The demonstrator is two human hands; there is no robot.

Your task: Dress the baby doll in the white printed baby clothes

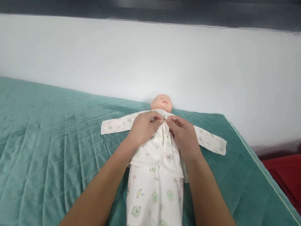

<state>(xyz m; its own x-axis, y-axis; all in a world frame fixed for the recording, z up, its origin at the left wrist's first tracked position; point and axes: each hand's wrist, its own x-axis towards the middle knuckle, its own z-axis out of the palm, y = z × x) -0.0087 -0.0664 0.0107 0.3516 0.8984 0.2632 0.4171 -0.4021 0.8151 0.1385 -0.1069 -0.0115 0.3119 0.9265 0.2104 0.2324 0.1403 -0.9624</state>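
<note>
A baby doll lies face up on the green quilted cover, its head toward the wall. It wears a white printed jacket with long sleeves spread to both sides, and white printed trousers. Just below the doll's neck, my left hand pinches the jacket's front edge. My right hand pinches the other front edge, its fingertips almost touching those of my left hand. The jacket's front panels meet at the top and part slightly lower down. Whether a button sits between my fingertips is too small to tell.
The green quilted cover spreads over the bed up to a white wall. A dark frame runs along the top. Something red lies beyond the cover's right edge.
</note>
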